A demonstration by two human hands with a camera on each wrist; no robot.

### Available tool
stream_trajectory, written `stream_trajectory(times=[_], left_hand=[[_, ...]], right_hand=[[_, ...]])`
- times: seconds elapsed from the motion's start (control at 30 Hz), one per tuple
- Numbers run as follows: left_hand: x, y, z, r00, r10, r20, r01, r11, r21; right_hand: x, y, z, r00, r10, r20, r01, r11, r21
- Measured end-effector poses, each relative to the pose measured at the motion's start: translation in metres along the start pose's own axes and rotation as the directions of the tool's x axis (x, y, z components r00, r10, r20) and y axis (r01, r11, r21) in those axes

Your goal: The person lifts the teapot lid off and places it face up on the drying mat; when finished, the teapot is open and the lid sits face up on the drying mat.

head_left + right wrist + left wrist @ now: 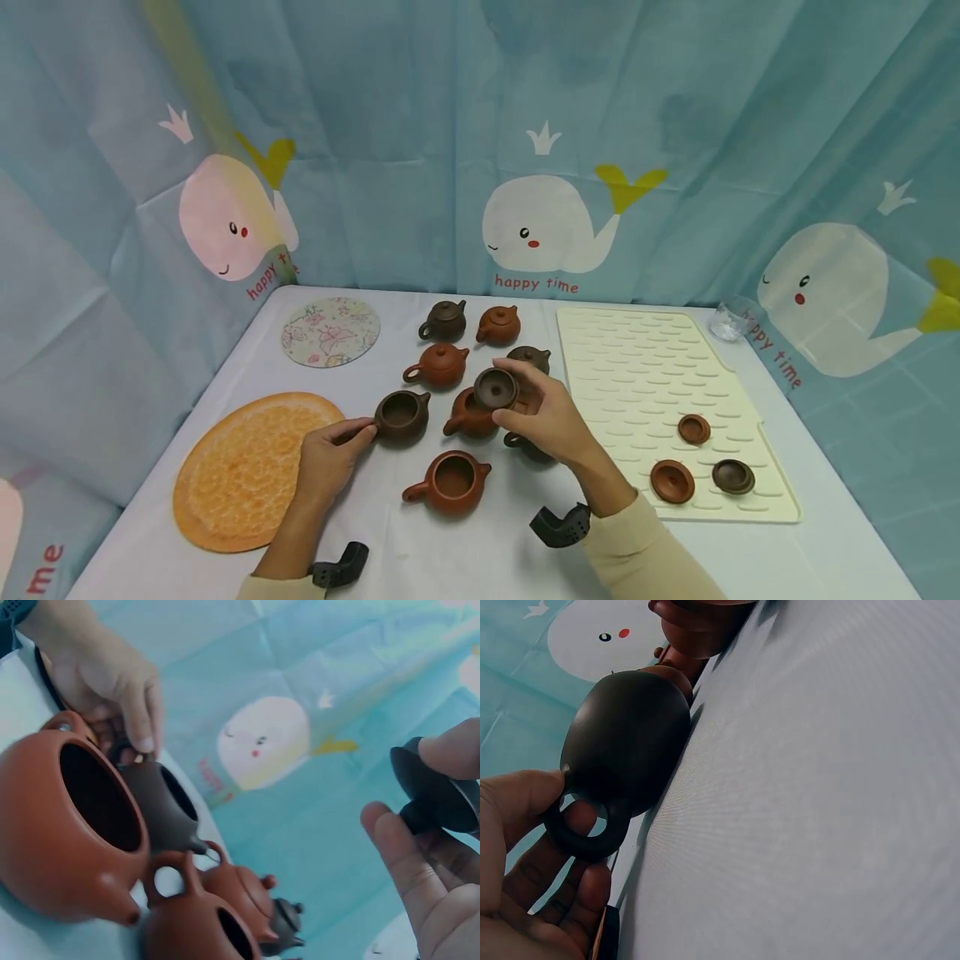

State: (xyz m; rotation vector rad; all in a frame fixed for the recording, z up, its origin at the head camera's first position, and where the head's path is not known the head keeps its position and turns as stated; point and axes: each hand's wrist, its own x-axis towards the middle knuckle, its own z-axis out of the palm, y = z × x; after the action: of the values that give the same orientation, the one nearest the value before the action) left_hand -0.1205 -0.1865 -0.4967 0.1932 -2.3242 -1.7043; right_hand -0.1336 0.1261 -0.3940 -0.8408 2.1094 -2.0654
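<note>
My left hand (327, 461) pinches the ring handle of a dark brown teapot (401, 434), which has no lid on and stands upright on the table. In the left wrist view its body (626, 735) is seen from the handle side. My right hand (551, 417) holds a dark brown teapot lid (496, 389) by its edge, hollow underside towards the head camera; its knob side shows in the right wrist view. Under that lid is a lidless reddish teapot (467, 418), partly covered. Another lidless reddish teapot (450, 505) stands nearest me. A dark teapot (531, 452) is mostly hidden below my right hand.
Lidded teapots stand behind: dark (444, 322), reddish (498, 327), reddish (438, 367), dark (529, 358). A cream mat (637, 375) at right bears three lids, two reddish (693, 429) and one dark (733, 477). There are round mats (255, 467) at left and a clear cup (727, 321).
</note>
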Motion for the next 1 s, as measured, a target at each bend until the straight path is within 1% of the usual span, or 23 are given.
stream_trajectory(times=[0.13,0.23,0.43,0.63,0.77,0.93,1.0], left_hand=[[0.0,0.001,0.0,1.0,0.007,0.001,-0.007,1.0,0.004],[-0.001,0.001,0.0,1.0,0.004,0.001,-0.004,1.0,0.001],[-0.001,0.001,0.0,1.0,0.003,0.0,-0.003,1.0,0.011],[0.0,0.0,0.0,1.0,0.011,0.009,-0.011,1.0,-0.008],[0.001,-0.001,0.0,1.0,0.019,0.0,-0.019,1.0,-0.009],[0.0,-0.001,0.0,1.0,0.013,0.001,-0.013,1.0,-0.01],[0.0,0.0,0.0,1.0,0.008,0.003,-0.008,1.0,-0.005]], right_hand=[[-0.009,-0.005,-0.009,0.999,-0.027,-0.019,0.026,0.999,-0.039],[-0.015,-0.007,-0.015,0.999,-0.045,-0.018,0.044,0.997,-0.066],[-0.029,-0.014,-0.027,0.995,-0.089,-0.046,0.08,0.982,-0.17],[-0.044,-0.018,-0.044,0.979,-0.174,-0.11,0.139,0.952,-0.274],[-0.053,-0.019,-0.056,0.967,-0.211,-0.146,0.164,0.946,-0.279],[-0.065,-0.02,-0.07,0.963,-0.195,-0.186,0.135,0.947,-0.292],[-0.07,-0.02,-0.076,0.963,-0.175,-0.205,0.107,0.947,-0.304]])
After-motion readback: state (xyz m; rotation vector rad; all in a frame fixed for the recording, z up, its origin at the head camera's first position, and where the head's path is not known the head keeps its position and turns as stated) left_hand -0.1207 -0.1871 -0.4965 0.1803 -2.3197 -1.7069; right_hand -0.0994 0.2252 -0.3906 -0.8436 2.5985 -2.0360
